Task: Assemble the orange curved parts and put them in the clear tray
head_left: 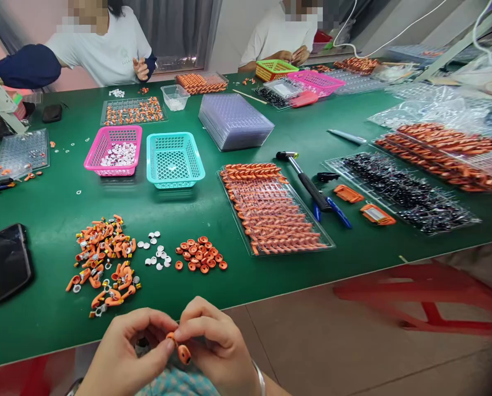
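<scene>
My left hand is closed, its thumb and forefinger pinching a small orange earbud piece just off the table's front edge. My right hand meets it from the other side, fingertips pressed to the same spot. A round orange earbud cap with a dark centre sits below my right fingertips; whether it is joined to the other piece is hidden. Beyond my hands lie a heap of orange earbud stems with metallic ends, several small white discs and a cluster of orange caps.
A phone lies at the left. Pink and turquoise baskets stand mid-table. Right of them are a tray of orange parts, a hammer and a tray of black parts. Two people sit across the table; a red stool stands right.
</scene>
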The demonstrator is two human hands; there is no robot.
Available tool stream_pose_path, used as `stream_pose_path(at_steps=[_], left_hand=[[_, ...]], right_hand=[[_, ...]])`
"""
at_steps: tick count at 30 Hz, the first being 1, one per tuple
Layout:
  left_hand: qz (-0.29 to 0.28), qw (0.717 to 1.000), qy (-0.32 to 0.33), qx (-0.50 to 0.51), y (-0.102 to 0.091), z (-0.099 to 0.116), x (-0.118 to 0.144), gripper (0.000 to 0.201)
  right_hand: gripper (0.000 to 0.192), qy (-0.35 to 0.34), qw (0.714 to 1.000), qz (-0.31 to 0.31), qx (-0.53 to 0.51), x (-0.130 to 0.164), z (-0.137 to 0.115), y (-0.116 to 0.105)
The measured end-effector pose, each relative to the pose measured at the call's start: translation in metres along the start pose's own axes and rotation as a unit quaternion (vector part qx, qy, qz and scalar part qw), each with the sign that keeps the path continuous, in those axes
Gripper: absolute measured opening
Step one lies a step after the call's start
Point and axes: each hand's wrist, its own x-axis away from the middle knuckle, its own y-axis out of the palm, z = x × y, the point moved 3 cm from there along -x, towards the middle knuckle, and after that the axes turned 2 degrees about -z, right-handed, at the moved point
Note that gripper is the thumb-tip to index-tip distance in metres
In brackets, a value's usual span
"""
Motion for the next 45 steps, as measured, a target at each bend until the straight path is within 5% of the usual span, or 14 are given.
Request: stream_pose_path(at_steps=[7, 17, 29, 39, 45], left_hand=[[0.066, 0.979, 0.11, -0.161, -0.001, 0.017, 0.005, 0.011], [0.159, 0.879, 0.311, -0.325, 0.002, 0.026, 0.008, 0.02], [0.174, 0.84, 0.364, -0.362, 0.006, 0.033, 0.009, 0.017], [0.124, 0.903, 0.325, -0.252, -0.002, 0.03, 0.008, 0.026], [0.073, 0.982, 0.154, -0.081, -0.005, 0.015, 0.006, 0.019]], right_hand=[[0.025, -0.004, 0.996, -0.054, 0.065, -0.005, -0.017, -0.009], [0.022, -0.058, 0.969, -0.073, 0.229, 0.003, -0.024, -0.004], [0.024, 0.024, 0.994, -0.031, 0.104, -0.003, -0.019, -0.005], [0.029, 0.01, 0.997, 0.026, 0.076, -0.004, -0.02, -0.004], [0.029, -0.003, 0.996, 0.034, 0.084, -0.003, -0.022, -0.005]])
